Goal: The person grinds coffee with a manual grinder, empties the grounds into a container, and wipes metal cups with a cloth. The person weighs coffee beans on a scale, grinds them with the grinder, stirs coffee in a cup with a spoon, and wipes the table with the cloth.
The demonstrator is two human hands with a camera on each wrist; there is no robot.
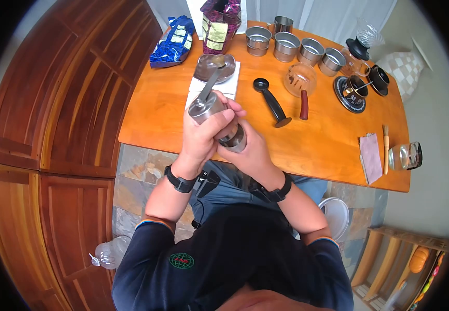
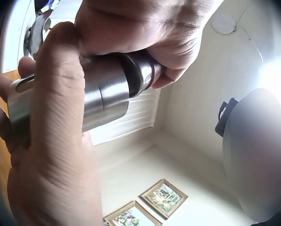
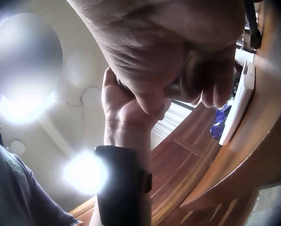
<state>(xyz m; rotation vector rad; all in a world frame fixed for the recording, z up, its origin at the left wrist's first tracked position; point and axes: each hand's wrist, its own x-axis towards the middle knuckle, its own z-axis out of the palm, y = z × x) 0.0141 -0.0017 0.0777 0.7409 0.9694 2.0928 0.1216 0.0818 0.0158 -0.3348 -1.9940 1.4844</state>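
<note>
Both hands hold a silver hand coffee grinder (image 1: 203,108) tilted over the near edge of the table. My left hand (image 1: 201,136) wraps round its upper body, the thumb lying along the metal cylinder (image 2: 105,101) in the left wrist view. Its crank handle (image 1: 210,84) points away, the knob overlapping a small metal dish (image 1: 201,72) in the head view. My right hand (image 1: 253,151) grips the lower end, where a darker cup part (image 1: 236,143) shows between the hands. In the right wrist view, the right hand (image 3: 154,47) hides most of the grinder.
Under the dish lies a white scale (image 1: 229,87). A blue bag (image 1: 173,42) and a purple bag (image 1: 220,31) stand behind. Right of the hands are a black coffee scoop (image 1: 272,101), a glass pot (image 1: 300,80), several metal cups (image 1: 286,46), a cloth (image 1: 371,158) and a brush (image 1: 385,150).
</note>
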